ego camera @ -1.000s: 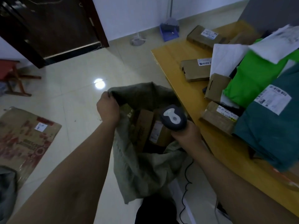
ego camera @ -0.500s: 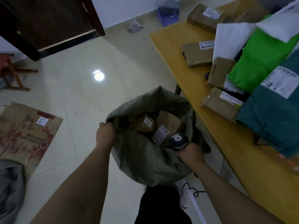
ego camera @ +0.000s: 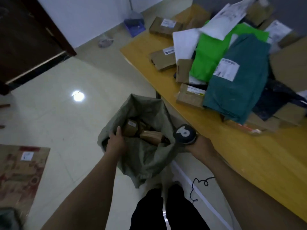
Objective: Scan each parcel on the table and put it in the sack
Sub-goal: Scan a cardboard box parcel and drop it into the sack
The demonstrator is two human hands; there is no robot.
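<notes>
A grey-green sack (ego camera: 146,156) stands open on the floor beside the table, with several brown cardboard parcels (ego camera: 131,127) inside. My left hand (ego camera: 116,141) grips the sack's left rim. My right hand (ego camera: 201,146) holds a dark barcode scanner (ego camera: 184,134) at the sack's right rim, close to the table edge. On the yellow table (ego camera: 249,155) lie several parcels: a teal mailer bag (ego camera: 237,83), a green bag (ego camera: 209,53), white bags (ego camera: 184,42) and small brown boxes (ego camera: 189,96).
The scanner's black cable (ego camera: 197,188) curls on the tiled floor by my legs (ego camera: 166,211). A flattened printed carton (ego camera: 20,168) lies on the floor at the left. A dark door (ego camera: 28,35) and a blue dustpan (ego camera: 134,26) are at the back.
The sack has dropped lower and stands wider open. My right hand with the scanner has moved from inside the sack mouth out to its right rim. My left hand still holds the left rim.
</notes>
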